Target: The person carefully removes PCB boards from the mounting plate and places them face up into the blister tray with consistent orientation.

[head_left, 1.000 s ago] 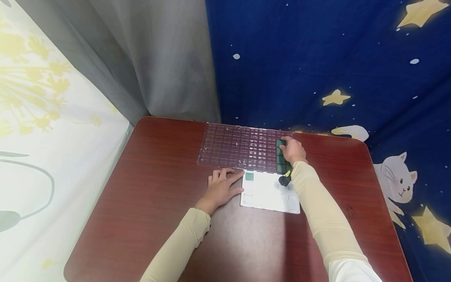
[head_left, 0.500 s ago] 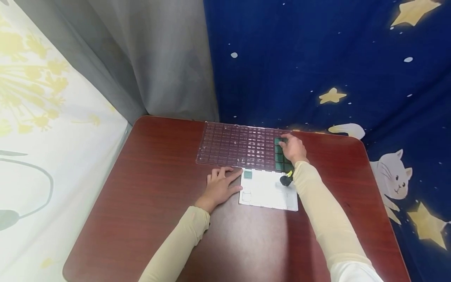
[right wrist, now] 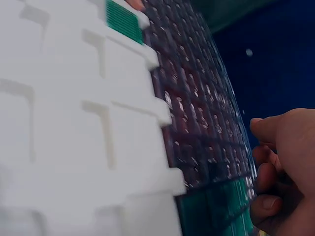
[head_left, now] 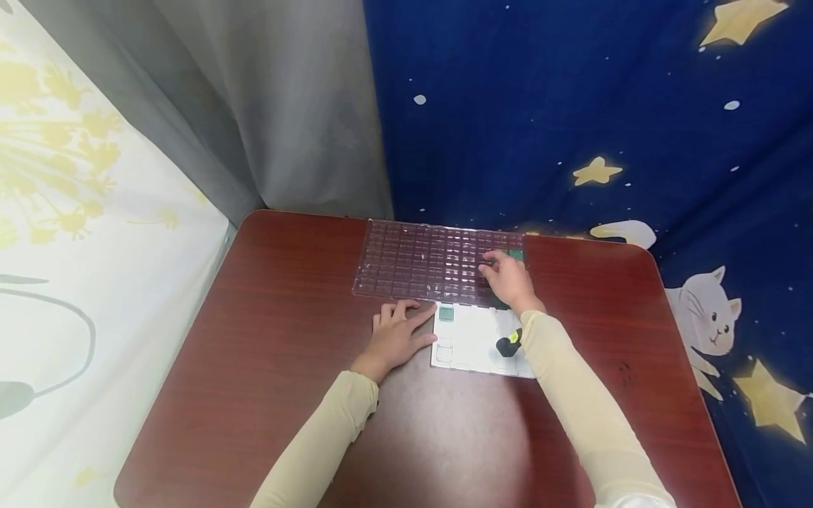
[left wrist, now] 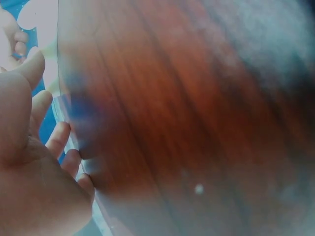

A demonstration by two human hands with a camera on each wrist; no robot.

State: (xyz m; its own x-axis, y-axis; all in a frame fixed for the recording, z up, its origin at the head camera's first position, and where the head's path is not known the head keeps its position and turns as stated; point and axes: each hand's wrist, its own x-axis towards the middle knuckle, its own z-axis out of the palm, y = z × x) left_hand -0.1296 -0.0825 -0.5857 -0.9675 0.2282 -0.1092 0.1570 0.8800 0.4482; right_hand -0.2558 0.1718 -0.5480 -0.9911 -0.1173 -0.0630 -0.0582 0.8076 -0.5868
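Observation:
My left hand (head_left: 395, 339) lies with fingers spread on the table, its forefinger and thumb at the left edge of a white tray (head_left: 470, 356) with square recesses. One green square tile (head_left: 447, 314) sits in the tray's upper left recess. My right hand (head_left: 510, 282) is over the right part of a clear plastic blister tray (head_left: 406, 261), thumb and forefinger pinching what looks like a thin green tile, mostly hidden. In the right wrist view the right hand's (right wrist: 290, 172) fingers are curled. More green tiles (right wrist: 216, 209) lie in the clear tray's right end, partly behind the hand.
Both trays lie on a reddish-brown wooden table (head_left: 286, 282), the clear one behind the white one. A black wrist strap piece (head_left: 508, 346) hangs below the right wrist over the white tray. A grey curtain (head_left: 305, 106) and a blue curtain (head_left: 540, 106) stand behind the table.
My right hand has moved left and slightly toward me from the clear tray's right-hand tiles. My left hand and both trays stay in place.

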